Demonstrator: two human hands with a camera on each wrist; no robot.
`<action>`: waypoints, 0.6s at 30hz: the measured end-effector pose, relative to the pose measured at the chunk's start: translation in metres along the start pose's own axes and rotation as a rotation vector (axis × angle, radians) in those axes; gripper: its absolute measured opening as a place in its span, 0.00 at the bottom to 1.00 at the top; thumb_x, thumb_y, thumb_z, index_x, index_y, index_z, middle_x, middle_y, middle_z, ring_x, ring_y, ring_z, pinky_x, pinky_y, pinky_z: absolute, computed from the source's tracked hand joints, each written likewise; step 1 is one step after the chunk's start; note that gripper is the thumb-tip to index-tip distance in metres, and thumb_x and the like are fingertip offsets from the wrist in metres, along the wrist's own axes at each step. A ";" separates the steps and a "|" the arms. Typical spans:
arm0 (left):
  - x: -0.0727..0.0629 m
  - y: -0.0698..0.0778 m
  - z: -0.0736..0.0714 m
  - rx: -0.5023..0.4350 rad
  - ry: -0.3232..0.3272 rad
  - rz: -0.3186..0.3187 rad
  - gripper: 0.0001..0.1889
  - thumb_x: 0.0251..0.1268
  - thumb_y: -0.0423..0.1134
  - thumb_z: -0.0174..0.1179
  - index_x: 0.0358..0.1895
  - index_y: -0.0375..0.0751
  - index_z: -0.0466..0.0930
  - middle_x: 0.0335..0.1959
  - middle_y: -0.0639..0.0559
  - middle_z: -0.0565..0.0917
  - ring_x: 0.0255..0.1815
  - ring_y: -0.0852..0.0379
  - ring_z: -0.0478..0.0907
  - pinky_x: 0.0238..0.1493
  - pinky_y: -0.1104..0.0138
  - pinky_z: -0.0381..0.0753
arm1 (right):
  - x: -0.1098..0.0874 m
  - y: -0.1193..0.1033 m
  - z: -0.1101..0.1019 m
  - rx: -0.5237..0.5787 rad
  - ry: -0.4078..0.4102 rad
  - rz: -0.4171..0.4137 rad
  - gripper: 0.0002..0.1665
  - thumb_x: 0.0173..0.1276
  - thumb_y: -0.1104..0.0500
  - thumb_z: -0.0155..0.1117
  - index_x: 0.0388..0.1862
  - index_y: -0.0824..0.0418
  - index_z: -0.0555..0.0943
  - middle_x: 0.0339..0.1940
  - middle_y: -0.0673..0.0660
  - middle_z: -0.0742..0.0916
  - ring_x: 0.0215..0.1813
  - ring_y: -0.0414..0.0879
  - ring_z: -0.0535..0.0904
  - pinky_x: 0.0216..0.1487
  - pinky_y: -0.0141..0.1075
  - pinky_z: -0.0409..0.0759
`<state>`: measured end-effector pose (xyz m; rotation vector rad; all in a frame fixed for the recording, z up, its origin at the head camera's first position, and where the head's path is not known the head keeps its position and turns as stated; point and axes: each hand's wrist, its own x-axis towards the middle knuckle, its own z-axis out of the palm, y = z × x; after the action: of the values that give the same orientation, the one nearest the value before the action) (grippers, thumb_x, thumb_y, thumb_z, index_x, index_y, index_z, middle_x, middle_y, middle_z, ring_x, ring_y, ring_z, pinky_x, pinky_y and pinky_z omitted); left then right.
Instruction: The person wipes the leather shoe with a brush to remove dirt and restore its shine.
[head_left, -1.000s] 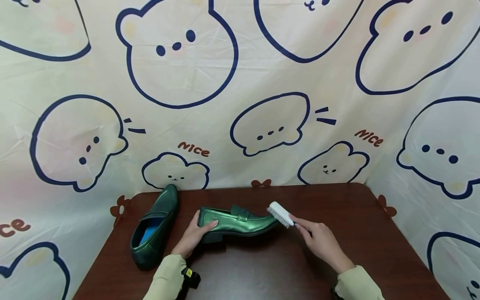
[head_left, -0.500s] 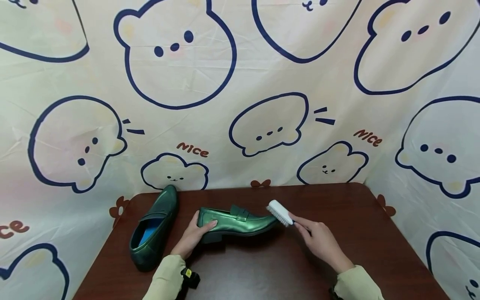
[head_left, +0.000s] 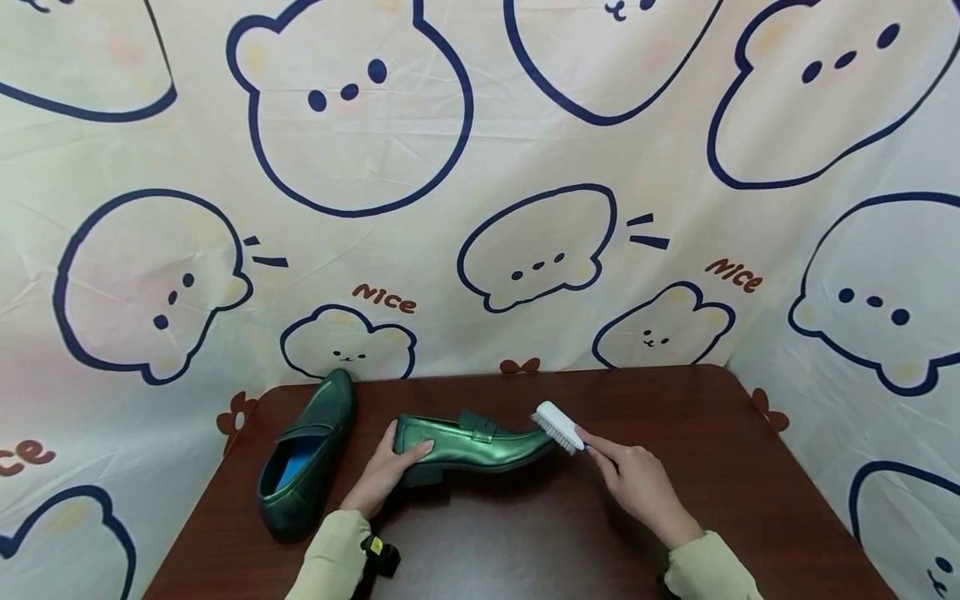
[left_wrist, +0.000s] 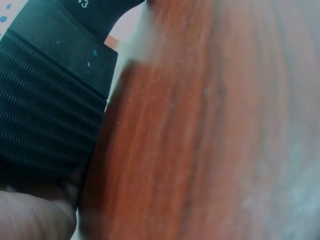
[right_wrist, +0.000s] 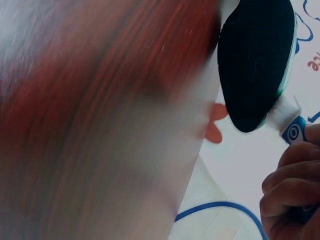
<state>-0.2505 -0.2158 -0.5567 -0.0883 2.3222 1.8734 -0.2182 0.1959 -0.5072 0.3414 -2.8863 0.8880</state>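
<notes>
Taking the green shoe [head_left: 467, 452] as the dial's centre, it is held just above the desk [head_left: 757, 500], heel toward nine o'clock and toe toward three. The left hand [head_left: 386, 468] grips it round the heel, thumb on the near side. The right hand [head_left: 641, 485] grips a white brush [head_left: 555, 420] at four o'clock, its bristles meeting the toe. A second shoe [head_left: 318, 425] stands on the desk at nine o'clock.

The held shoe should be fairly light, with a firm sole and heel and a more yielding upper; the glossy finish (smooth as lacquer, by its shine) may slip a little. The stiff heel end looks the soundest place to hold it, leaving the strap and toe free.

The left fingers behind the heel are hidden from the head view, as is most of the shoe's inside. The brush handle largely disappears inside the right hand. The left wrist view is cut off at the ridged sole, and its marking is hard to read.
</notes>
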 end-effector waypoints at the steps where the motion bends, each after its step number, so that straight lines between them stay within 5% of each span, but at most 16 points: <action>1: -0.001 0.000 0.000 0.002 0.000 0.003 0.57 0.67 0.57 0.67 0.85 0.42 0.36 0.84 0.38 0.49 0.81 0.39 0.52 0.79 0.40 0.53 | 0.001 0.002 0.000 -0.009 0.009 0.008 0.26 0.77 0.58 0.64 0.71 0.41 0.79 0.30 0.52 0.90 0.19 0.40 0.66 0.24 0.33 0.66; 6: -0.004 -0.001 0.000 0.000 0.005 -0.005 0.57 0.67 0.57 0.67 0.85 0.43 0.35 0.85 0.38 0.48 0.81 0.40 0.52 0.79 0.41 0.53 | 0.004 0.012 -0.003 -0.058 0.012 0.045 0.26 0.78 0.57 0.62 0.72 0.43 0.78 0.18 0.47 0.80 0.19 0.42 0.66 0.24 0.34 0.65; 11: -0.007 -0.004 0.000 0.011 0.008 0.009 0.57 0.67 0.56 0.68 0.85 0.43 0.36 0.83 0.37 0.53 0.78 0.40 0.57 0.77 0.42 0.57 | 0.005 0.016 -0.002 -0.034 -0.002 0.055 0.26 0.78 0.57 0.62 0.72 0.44 0.78 0.25 0.51 0.86 0.20 0.42 0.67 0.25 0.34 0.66; 18: -0.003 0.001 -0.004 0.071 -0.065 0.136 0.48 0.56 0.44 0.79 0.78 0.41 0.62 0.63 0.43 0.80 0.55 0.51 0.79 0.58 0.61 0.79 | 0.004 0.016 -0.004 -0.002 0.017 0.052 0.26 0.78 0.57 0.63 0.72 0.43 0.78 0.33 0.54 0.90 0.21 0.42 0.69 0.25 0.33 0.68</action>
<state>-0.2483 -0.2196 -0.5548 0.1403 2.4019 1.8216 -0.2260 0.2103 -0.5118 0.2590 -2.8922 0.8917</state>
